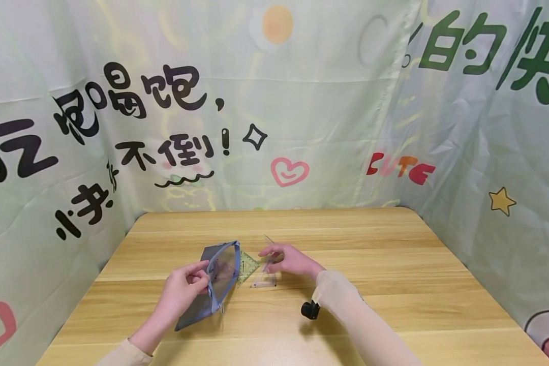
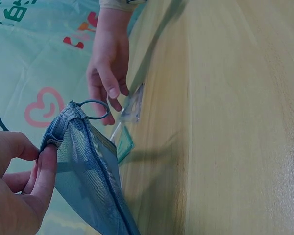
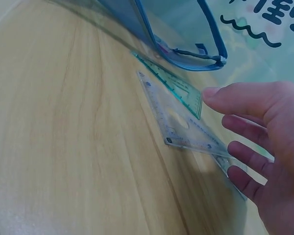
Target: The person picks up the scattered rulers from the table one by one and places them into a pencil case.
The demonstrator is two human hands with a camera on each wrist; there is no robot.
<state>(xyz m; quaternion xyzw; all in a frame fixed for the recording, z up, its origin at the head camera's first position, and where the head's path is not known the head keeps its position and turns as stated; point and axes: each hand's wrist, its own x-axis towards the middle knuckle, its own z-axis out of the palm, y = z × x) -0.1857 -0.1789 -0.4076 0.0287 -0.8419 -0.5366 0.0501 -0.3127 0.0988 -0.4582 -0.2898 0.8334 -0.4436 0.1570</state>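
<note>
My left hand (image 1: 187, 284) pinches the rim of a blue mesh zip pouch (image 2: 90, 171) between thumb and fingers. The pouch's mouth gapes toward the right, and something small shows through its mesh. Just beyond that mouth, a green set square (image 1: 247, 266) lies on the table. A clear set square (image 3: 154, 105) is beside it, one corner toward my right hand (image 1: 285, 259). That hand hovers over the set squares with loosely bent, spread fingers, its thumb overlapping the green one's corner in the right wrist view. Another clear measuring piece (image 3: 230, 178) shows partly under the fingertips.
The wooden table (image 1: 370, 244) carries these things near its middle. Printed cloth (image 1: 325, 112) hangs behind it and along both sides. A small black device (image 1: 310, 310) sits by the right wrist. A loop (image 2: 95, 108) sticks out from the pouch's corner.
</note>
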